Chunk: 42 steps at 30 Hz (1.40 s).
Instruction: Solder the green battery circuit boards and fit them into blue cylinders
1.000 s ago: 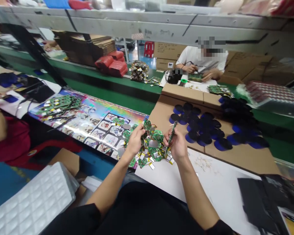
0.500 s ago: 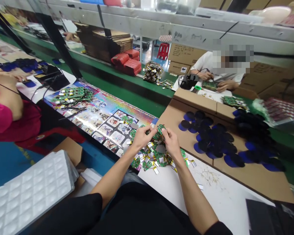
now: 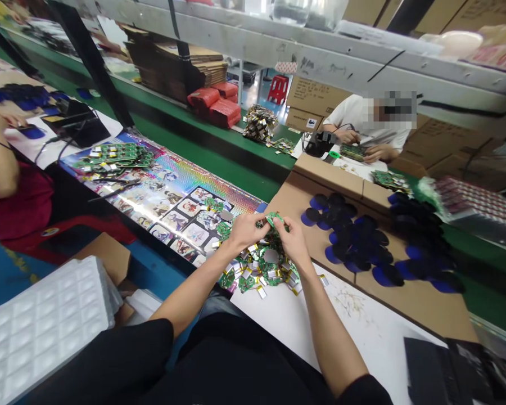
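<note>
My left hand [image 3: 247, 232] and right hand [image 3: 294, 243] clamp their fingers on a green circuit board [image 3: 275, 219] above the heap of boards [image 3: 257, 275]; just beside, a cardboard tray [image 3: 287, 205] holds dark discs [image 3: 354, 244].

From here the room looks brightly and evenly lit, with the light seeming to fall from overhead, though no lamp is in view. Shadows stay soft, just a faint darkening beneath the left hand [image 3: 247, 232] and right hand [image 3: 296, 243] over the heap of circuit boards [image 3: 257, 271]. The rainbow foil poster [image 3: 168, 185] throws back a pale glare. Toward the edges, wide-angle distortion bends and tilts the grey shelf [image 3: 303, 50], and the black sheet [image 3: 434, 374] at lower right smears into blur. The middle stays fairly sharp.
</note>
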Motion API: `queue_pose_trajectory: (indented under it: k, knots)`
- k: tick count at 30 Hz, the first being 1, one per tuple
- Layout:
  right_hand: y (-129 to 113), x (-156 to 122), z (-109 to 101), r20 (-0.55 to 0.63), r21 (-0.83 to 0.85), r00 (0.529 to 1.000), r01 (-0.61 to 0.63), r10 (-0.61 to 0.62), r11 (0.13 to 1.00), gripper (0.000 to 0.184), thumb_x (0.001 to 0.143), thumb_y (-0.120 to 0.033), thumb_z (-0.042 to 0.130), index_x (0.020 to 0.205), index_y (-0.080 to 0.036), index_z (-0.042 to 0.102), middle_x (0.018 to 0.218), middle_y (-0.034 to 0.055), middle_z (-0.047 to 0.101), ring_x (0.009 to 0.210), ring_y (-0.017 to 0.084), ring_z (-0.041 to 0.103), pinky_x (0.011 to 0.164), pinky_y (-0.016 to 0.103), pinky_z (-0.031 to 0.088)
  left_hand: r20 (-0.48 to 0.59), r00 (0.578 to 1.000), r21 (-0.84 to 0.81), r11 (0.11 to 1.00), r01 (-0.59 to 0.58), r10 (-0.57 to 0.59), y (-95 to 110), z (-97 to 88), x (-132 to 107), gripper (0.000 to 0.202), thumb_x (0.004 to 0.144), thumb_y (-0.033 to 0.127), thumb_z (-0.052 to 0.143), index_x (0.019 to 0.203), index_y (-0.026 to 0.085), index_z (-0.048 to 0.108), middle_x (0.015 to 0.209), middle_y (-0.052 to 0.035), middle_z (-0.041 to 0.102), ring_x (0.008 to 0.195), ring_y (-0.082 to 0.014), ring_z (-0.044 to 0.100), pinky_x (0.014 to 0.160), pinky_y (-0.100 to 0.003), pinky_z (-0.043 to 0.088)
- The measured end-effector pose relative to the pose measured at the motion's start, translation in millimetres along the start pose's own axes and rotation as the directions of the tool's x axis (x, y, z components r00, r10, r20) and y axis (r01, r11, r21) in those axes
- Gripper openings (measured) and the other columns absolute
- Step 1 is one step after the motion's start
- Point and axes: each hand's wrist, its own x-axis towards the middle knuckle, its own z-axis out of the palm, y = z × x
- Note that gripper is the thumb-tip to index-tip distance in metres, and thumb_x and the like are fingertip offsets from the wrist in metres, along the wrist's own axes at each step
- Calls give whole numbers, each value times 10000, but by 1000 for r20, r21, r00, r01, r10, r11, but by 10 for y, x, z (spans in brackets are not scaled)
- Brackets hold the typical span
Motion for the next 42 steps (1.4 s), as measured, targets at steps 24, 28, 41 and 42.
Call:
queue_pose_trajectory:
  k: [24, 28, 41, 42]
  knots:
    - [-41, 8, -41, 47, -28, 999, -19, 20, 999, 397, 879, -572, 674, 759, -200, 747, 790, 31, 757, 801, 221, 665, 803, 324, 470, -40, 998, -251, 966, -57, 49, -262, 2, 186, 145, 955, 302, 624, 1005, 191, 702, 993, -49, 763, 959, -204, 704, 899, -316, 506]
    - [-88, 35, -10, 64, -25, 998, 1, 0, 1000, 428, 936, -612, 630, 1000, -225, 802, 1009, 41, 813, 1001, 252, 715, 925, 341, 495, -25, 995, -210, 972, -100, 97, -263, 5, 243, 139, 952, 287, 634, 912, 191, 727, 1017, -72, 753, 1047, -235, 670, 1008, -373, 482]
    - [134, -1121, -926, -247, -351, 968, -142, 55, 926, 225, 942, -419, 629, 873, -233, 735, 883, 68, 724, 815, 242, 629, 822, 384, 488, -411, 885, -57, 963, -263, 217, -79, -325, -296, 149, 1019, 320, 598, 960, 224, 695, 1073, -62, 690, 1087, -231, 663, 1015, -422, 541]
    - [202, -1323, -978, -278, -392, 956, -203, 95, 897, 232, 930, -428, 635, 841, -234, 726, 850, 66, 703, 795, 244, 611, 794, 385, 478, -400, 887, -45, 961, -272, 232, -106, -367, -445, 117, 1007, 312, 617, 991, 229, 698, 1102, -62, 682, 1117, -240, 658, 1035, -434, 537]
